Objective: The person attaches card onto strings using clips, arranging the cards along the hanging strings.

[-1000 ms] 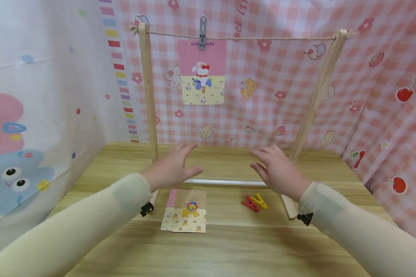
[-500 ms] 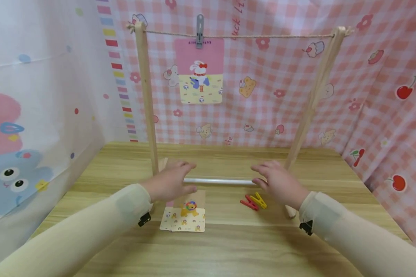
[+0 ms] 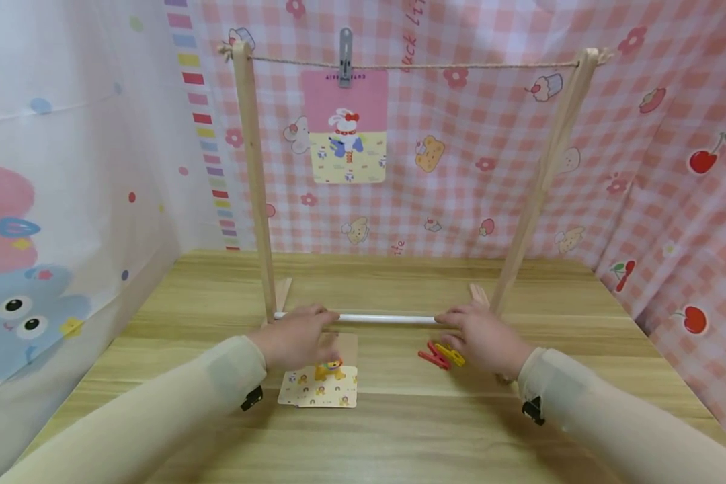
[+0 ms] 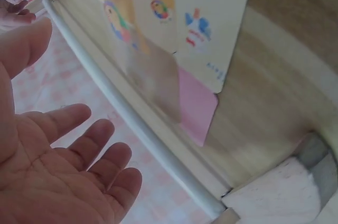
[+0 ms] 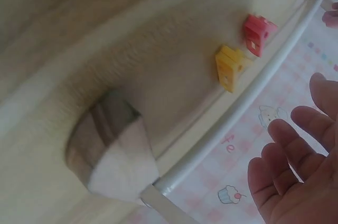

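Note:
My left hand (image 3: 296,336) is held over the far edge of some overlapping lion-print cards (image 3: 317,393), its fingers loosely bent and its palm bare in the left wrist view. On the other side, my right hand (image 3: 487,336) hovers beside a yellow clothespin (image 3: 450,354) and a red clothespin (image 3: 433,356). Nothing is in either hand. A pink and yellow rabbit card (image 3: 346,151) hangs from the string (image 3: 460,66), held by a grey clothespin (image 3: 345,57). My hands partly cover the cards and the yellow clothespin.
Two wooden posts, the left post (image 3: 252,168) and the right post (image 3: 535,195), carry the string. Low between them runs a white rod (image 3: 387,318). Wooden feet stick out at the bases. Pink checked cloth (image 3: 435,202) hangs behind the wooden table (image 3: 399,437).
Both hands have come down and nearer to me, from above the white rod to beside the cards and clothespins. The cards and clothespins lie as before.

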Demonstrator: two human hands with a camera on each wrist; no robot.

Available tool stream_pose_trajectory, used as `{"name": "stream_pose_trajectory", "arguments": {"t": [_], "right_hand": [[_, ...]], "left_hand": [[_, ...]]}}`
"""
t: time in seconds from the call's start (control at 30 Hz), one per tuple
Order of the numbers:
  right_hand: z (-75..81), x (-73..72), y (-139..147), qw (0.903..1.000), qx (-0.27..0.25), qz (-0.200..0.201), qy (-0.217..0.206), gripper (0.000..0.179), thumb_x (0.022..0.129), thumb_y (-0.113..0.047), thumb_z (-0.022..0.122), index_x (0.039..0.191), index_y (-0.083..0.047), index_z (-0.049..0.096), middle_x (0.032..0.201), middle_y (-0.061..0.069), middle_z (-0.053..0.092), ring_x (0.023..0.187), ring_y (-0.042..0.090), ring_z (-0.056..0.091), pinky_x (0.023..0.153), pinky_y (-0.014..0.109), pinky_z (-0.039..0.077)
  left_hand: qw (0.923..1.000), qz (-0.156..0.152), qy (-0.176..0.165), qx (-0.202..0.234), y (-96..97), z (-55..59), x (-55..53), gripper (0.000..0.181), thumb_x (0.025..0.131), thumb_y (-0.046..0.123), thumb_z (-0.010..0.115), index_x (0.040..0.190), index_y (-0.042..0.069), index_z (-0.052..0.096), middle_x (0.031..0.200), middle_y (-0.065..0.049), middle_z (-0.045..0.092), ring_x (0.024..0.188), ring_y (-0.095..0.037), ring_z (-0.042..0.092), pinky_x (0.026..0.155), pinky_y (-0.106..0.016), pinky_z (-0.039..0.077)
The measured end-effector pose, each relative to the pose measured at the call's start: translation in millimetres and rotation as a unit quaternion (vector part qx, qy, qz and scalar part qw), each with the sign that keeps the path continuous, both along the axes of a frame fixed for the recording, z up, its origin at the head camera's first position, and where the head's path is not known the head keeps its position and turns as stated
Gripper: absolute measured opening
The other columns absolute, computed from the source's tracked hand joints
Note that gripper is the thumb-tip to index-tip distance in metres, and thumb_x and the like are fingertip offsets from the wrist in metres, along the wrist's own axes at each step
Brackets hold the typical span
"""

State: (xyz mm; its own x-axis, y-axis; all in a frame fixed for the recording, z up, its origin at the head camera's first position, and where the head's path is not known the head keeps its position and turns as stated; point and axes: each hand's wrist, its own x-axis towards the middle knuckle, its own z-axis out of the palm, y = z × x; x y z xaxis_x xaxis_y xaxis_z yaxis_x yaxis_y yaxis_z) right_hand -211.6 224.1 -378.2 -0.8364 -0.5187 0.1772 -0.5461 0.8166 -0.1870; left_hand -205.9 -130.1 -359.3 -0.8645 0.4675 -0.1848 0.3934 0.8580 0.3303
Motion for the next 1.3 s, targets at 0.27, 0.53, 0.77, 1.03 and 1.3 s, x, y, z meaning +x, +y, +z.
{"name": "stream_pose_trajectory", "arguments": {"t": [0.27,0.53,0.77,1.03,1.3], "right_hand": [[-4.2,4.3,-3,0.9997,0.007,0.018,0.015,0.032,0.098,-0.02,0.076,0.126,-0.005,0.075,0.121,0.015,0.073,0.113,0.034,0.065,0.1,0.053,0.056],[-12.1,4.7,-4,0.9997,0.011,0.017,0.012,0.034,0.097,-0.022,0.077,0.128,-0.008,0.075,0.123,0.013,0.071,0.114,0.031,0.06,0.096,0.05,0.056],[-18.6,4.3,-5,0.9997,0.011,0.022,0.005,0.034,0.095,-0.024,0.079,0.126,-0.01,0.076,0.124,0.012,0.07,0.117,0.032,0.058,0.097,0.05,0.055],[-18.1,5.0,-5,0.9991,0.028,0.03,0.002,0.034,0.095,-0.024,0.08,0.126,-0.012,0.077,0.125,0.012,0.07,0.118,0.032,0.058,0.098,0.053,0.054],[-20.7,3.8,-6,0.9987,0.036,0.036,0.001,0.032,0.094,-0.025,0.08,0.123,-0.013,0.077,0.124,0.011,0.069,0.116,0.031,0.057,0.098,0.052,0.054]], "left_hand": [[0.9997,0.005,-0.009,-0.021,1.0,-7.1,2.9,0.082,0.097,0.052,0.072,0.162,0.013,0.04,0.165,-0.015,0.042,0.152,-0.039,0.042,0.124,-0.057,0.037],[0.9993,-0.004,-0.006,-0.036,-1.8,-14.7,3.1,0.084,0.096,0.05,0.074,0.162,0.011,0.039,0.165,-0.016,0.043,0.151,-0.041,0.042,0.123,-0.06,0.036],[0.9988,0.013,-0.012,-0.046,-3.0,-22.2,2.0,0.083,0.094,0.052,0.076,0.159,0.011,0.044,0.166,-0.013,0.041,0.153,-0.039,0.039,0.125,-0.058,0.035],[0.9987,0.014,-0.015,-0.047,-3.4,-25.8,2.8,0.082,0.094,0.053,0.076,0.158,0.011,0.046,0.166,-0.012,0.041,0.152,-0.038,0.04,0.124,-0.056,0.036],[0.9988,0.016,-0.018,-0.043,-3.5,-25.9,2.8,0.084,0.093,0.053,0.077,0.158,0.011,0.045,0.165,-0.012,0.041,0.152,-0.038,0.04,0.125,-0.056,0.036]]}}
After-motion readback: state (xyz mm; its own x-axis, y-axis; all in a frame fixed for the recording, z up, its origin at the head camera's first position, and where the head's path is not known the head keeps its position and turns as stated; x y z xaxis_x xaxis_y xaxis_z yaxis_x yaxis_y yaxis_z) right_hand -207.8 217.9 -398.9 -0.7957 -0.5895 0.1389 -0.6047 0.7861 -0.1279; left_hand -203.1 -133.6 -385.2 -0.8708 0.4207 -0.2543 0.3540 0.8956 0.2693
